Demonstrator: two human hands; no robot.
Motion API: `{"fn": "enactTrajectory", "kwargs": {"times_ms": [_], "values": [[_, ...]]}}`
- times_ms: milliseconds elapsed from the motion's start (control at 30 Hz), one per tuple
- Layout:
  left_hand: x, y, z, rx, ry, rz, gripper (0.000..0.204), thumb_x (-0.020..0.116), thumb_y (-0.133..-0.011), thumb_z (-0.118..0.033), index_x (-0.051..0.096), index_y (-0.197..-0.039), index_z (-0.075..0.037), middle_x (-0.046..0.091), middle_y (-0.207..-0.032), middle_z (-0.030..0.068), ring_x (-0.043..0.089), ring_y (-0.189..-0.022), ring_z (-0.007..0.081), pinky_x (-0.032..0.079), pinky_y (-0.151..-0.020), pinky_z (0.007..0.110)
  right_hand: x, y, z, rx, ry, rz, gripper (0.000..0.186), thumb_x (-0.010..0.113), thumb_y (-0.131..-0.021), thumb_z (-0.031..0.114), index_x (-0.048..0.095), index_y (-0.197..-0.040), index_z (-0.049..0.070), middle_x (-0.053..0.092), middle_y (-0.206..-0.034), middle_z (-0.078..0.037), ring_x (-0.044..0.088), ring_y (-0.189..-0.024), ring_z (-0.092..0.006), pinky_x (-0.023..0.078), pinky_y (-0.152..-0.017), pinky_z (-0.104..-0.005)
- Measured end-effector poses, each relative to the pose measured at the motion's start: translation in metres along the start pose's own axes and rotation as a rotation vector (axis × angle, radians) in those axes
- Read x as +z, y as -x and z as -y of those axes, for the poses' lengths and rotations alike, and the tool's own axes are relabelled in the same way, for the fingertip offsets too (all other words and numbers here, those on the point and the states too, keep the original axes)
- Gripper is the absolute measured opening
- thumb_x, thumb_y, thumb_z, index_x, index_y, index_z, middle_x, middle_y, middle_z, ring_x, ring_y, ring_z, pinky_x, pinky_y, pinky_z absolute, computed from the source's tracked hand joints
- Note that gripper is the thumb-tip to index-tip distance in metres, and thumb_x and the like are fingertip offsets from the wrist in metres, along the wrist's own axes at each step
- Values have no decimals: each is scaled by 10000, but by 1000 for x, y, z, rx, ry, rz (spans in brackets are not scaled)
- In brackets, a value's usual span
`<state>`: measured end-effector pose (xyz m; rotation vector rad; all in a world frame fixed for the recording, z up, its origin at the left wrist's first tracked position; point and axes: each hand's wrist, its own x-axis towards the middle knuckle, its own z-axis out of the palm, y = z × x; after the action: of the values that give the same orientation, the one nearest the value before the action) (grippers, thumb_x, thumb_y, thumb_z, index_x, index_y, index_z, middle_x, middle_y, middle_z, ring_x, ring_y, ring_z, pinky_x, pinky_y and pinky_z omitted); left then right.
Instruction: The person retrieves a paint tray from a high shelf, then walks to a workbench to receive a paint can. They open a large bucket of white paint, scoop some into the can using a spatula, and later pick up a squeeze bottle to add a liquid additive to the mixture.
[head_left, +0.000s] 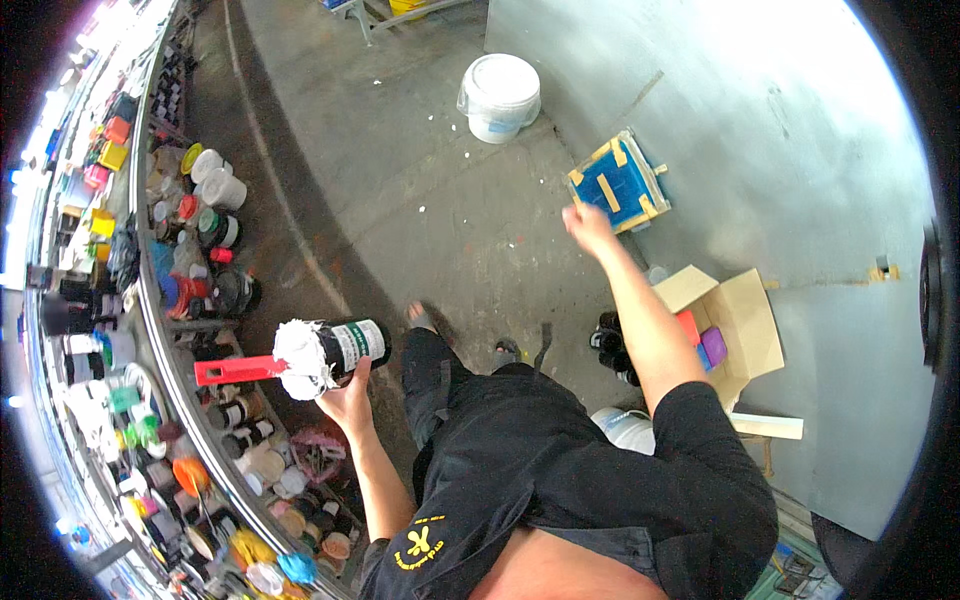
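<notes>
Messy black jar (pixel 374 342) in the left grip (pixel 347 402), left of the middle of the frame.

Left grip curled snugly around the jar's side, with the thumb showing. Thick white goo (pixel 300 345) all over the jar's end, plus a red handle (pixel 238 371) poking out toward the left edge. Right grip (pixel 588 228) right of the middle and higher up, just beside a blue panel (pixel 632 183) with tan tape; too blurry, so cannot tell how far curled, or whether holding or touching anything. To hold the jar well, squeeze firmly, keep fingers off the goo, and probably tip the gooey end up to stop drips. Go slowly near the packed shelf (pixel 139 180) at the left, to avoid bumping the red handle.
</notes>
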<state>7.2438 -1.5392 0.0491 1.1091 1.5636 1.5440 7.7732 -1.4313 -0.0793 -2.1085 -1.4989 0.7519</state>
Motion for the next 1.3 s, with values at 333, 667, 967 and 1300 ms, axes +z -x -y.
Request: {"fn": "enactTrajectory", "kwargs": {"times_ms": [333,667,967,1300], "values": [[158,-287,84,-53,-207,53,557,909,-749,-25,669,-1246,51,692,-1242,108,651,-1086,193,534,-962,350,55,-235,82,20,150,202,273,700,-951,299,713,-1050,46,747,-1027,-192,705,-999,-393,550,-876,-486],[367,-460,100,8,-338,-5,620,882,-797,-39,593,-1337,62,670,-1291,152,654,-1106,265,528,-1012,410,67,-507,-51,-46,368,294,412,776,-876,267,654,-1194,35,677,-1151,-172,634,-1107,-384,524,-938,-478],[576,-414,130,-350,-611,-233,1077,973,-665,-483,457,-1448,46,552,-1438,174,542,-1272,301,393,-1143,478,137,-701,-204,-506,532,302,176,590,-889,127,659,-1038,65,638,-1036,-77,623,-1056,-251,504,-946,-410],[639,-430,107,-300,-523,-80,996,935,-748,-352,409,-1484,63,528,-1465,187,520,-1307,331,364,-1172,484,21,-707,-138,-569,118,433,154,650,-870,149,656,-984,46,663,-1008,-92,635,-1032,-293,516,-917,-412]]}}
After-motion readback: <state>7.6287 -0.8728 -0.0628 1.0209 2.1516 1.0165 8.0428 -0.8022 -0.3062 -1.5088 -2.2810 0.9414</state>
